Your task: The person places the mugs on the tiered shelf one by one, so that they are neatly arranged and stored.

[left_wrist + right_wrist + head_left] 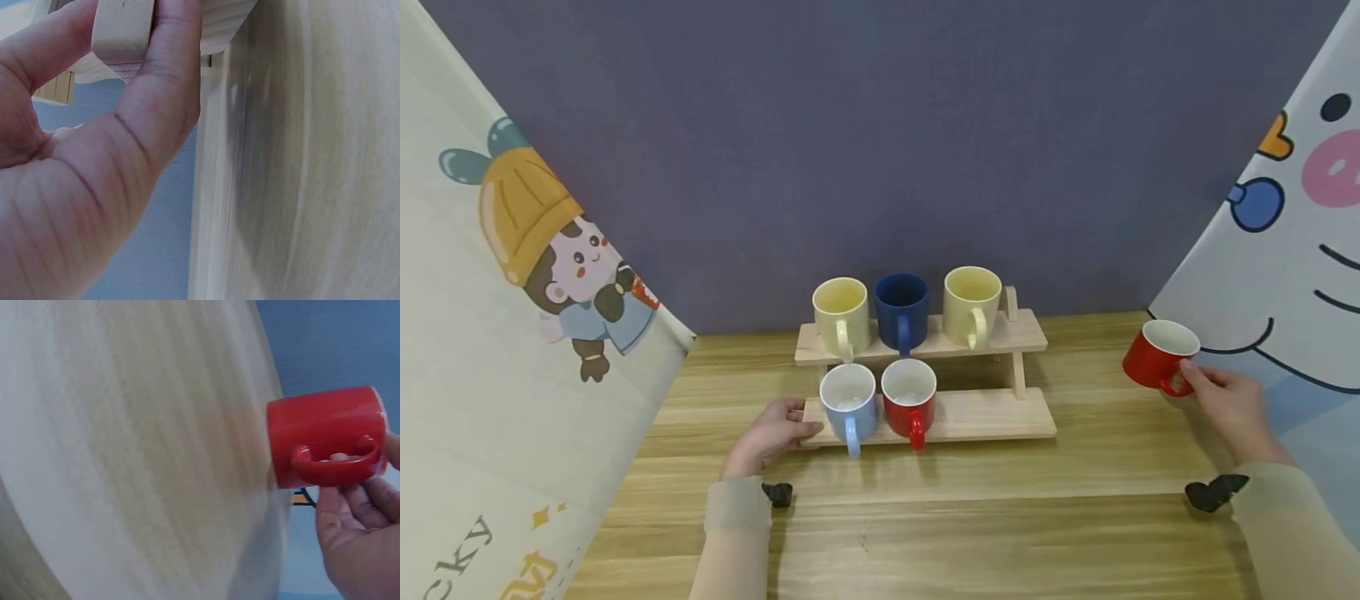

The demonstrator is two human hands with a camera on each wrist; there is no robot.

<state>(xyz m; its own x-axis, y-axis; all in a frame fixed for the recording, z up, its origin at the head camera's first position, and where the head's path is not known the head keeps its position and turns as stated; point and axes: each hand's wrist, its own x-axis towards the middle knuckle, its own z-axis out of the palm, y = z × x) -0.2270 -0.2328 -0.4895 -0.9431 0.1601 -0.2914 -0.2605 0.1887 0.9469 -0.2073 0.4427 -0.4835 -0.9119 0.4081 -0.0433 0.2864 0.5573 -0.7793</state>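
Observation:
At the right of the head view, my right hand (1234, 410) holds a red mug (1156, 360) with a white inside, gripping it at its handle (337, 467). My left hand (775, 432) grips the left end of the lower board of a two-tier wooden rack (992, 415); the board's end (123, 34) lies between thumb and fingers in the left wrist view. On that lower board stand a light blue mug (848, 404) and another red mug (908, 398), handles toward me. The upper board bears a yellow mug (841, 315), a dark blue mug (902, 312) and a second yellow mug (972, 306).
The rack stands on a wood-grain table (925, 533) against a grey-blue backdrop (880, 142). Printed cloth panels with cartoon figures flank it, one at the left (512, 400) and one at the right (1322, 275).

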